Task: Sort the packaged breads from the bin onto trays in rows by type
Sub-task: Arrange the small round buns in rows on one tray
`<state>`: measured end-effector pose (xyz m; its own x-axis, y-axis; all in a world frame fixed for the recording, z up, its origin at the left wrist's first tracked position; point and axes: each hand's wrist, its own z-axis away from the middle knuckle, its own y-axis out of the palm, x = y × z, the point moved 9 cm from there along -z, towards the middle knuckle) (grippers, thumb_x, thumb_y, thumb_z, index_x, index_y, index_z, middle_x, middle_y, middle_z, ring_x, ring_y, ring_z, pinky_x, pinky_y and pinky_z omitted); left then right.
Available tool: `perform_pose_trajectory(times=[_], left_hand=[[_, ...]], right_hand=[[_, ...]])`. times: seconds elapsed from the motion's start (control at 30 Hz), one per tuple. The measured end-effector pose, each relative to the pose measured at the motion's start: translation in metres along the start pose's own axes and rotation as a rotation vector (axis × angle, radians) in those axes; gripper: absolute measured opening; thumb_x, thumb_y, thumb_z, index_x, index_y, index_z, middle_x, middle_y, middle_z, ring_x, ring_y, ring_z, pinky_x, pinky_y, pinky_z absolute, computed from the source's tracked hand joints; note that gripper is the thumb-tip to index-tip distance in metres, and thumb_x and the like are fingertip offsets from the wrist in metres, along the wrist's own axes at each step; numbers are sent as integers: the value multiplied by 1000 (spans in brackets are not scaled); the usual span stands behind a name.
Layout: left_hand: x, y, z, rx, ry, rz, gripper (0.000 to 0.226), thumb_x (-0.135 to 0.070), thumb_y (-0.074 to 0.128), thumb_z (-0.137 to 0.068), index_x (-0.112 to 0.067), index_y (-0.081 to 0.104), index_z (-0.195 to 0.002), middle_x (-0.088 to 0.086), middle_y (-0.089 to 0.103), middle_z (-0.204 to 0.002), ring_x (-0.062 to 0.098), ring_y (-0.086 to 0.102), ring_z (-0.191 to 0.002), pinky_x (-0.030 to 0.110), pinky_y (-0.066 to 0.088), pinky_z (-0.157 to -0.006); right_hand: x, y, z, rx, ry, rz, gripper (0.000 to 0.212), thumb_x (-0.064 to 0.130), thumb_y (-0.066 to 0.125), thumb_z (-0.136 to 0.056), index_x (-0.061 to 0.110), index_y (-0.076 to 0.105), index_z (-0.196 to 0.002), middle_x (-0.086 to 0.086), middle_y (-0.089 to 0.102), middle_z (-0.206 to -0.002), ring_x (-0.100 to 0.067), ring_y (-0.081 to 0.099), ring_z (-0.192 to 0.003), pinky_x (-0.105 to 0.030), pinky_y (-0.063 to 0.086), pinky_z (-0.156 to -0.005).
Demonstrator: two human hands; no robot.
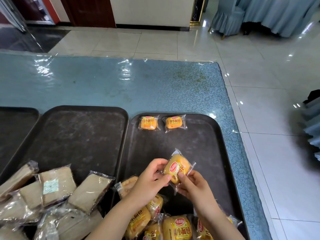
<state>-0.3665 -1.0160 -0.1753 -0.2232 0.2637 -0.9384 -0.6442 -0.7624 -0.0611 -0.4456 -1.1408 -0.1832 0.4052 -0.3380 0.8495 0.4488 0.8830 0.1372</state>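
Both hands hold one small yellow packaged bread above the right dark tray. My left hand grips its left side and my right hand pinches its lower right edge. Two of the same yellow breads lie side by side at the far edge of that tray. Several more yellow breads are heaped at the bottom, under my forearms. Several pale brown sliced breads in clear wrap are piled at the lower left.
An empty dark tray sits in the middle and part of another tray shows at the left. All rest on a blue table under clear plastic. The table's right edge drops to a tiled floor.
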Motion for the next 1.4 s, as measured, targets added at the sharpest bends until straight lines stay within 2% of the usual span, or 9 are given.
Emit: perform_pose_trajectory(times=[0.1, 0.23, 0.4, 0.53, 0.67, 0.77, 0.97, 1.17, 1.4], left_hand=[[5, -7, 0, -39, -7, -58, 35, -25, 65, -92, -38, 55, -124, -13, 64, -120, 8, 63, -109, 33, 56, -89], [4, -19, -7, -79, -20, -124, 37, -23, 66, -91, -41, 56, -121, -13, 65, -113, 4, 62, -107, 30, 55, -89], [5, -24, -25, -94, -84, -49, 36, -26, 69, -86, -33, 54, -118, -3, 70, -106, 9, 68, -98, 36, 56, -88], [6, -22, -38, -103, -129, -1, 36, -24, 67, -90, -30, 51, -122, -4, 72, -103, 9, 69, -96, 37, 55, -91], [3, -21, -53, -89, -112, -144, 44, -31, 60, -94, -32, 42, -135, -17, 58, -124, -2, 59, -106, 27, 51, -95], [3, -27, -60, -110, -50, -449, 43, -35, 55, -96, -32, 42, -136, -16, 46, -137, -2, 46, -119, 17, 41, -96], [21, -32, -65, -86, 2, -1061, 53, -42, 47, -97, -32, 33, -147, -10, 25, -157, 12, 17, -147, 39, 17, -119], [36, -32, -66, -17, -2, -1165, 57, -39, 42, -99, -34, 21, -152, -12, 9, -162, 14, 5, -150, 39, 12, -121], [36, -31, -63, 11, 17, -1210, 59, -37, 42, -100, -33, 18, -153, -9, 6, -163, 16, 5, -150, 40, 9, -121]], right_hand=[[4, -13, -4, -90, -105, 202, 61, 50, 76, -72, 22, 52, -120, 4, 68, -110, -6, 67, -97, -31, 56, -86], [41, -15, 11, -68, -563, 736, 72, 23, 74, -83, 38, 33, -140, 19, 37, -141, 3, 43, -127, -15, 40, -100], [32, 16, 11, 109, -801, 1287, 64, 28, 63, -85, 40, 34, -141, 11, 23, -156, -16, 31, -138, -31, 49, -95], [35, 13, -9, 36, -809, 1300, 54, 24, 62, -88, 35, 44, -138, 9, 40, -148, -20, 37, -136, -33, 60, -74], [44, -5, -39, -1, -795, 1210, 49, 16, 61, -90, 29, 50, -136, 5, 46, -143, -21, 40, -134, -35, 52, -93], [58, -39, -78, -91, -771, 1208, 47, 12, 64, -88, 23, 54, -132, -2, 51, -136, -25, 46, -126, -38, 46, -102], [104, -95, -157, -287, -643, 1298, 49, 0, 63, -80, 14, 59, -128, -15, 54, -132, -40, 47, -120, -49, 49, -96], [105, -96, -201, -182, -512, 1477, 51, 8, 54, -88, 23, 48, -137, -4, 41, -145, -32, 34, -132, -51, 50, -91], [101, -92, -203, -94, -580, 1456, 58, 6, 59, -85, 22, 48, -139, -5, 38, -151, -32, 32, -137, -48, 38, -108]])
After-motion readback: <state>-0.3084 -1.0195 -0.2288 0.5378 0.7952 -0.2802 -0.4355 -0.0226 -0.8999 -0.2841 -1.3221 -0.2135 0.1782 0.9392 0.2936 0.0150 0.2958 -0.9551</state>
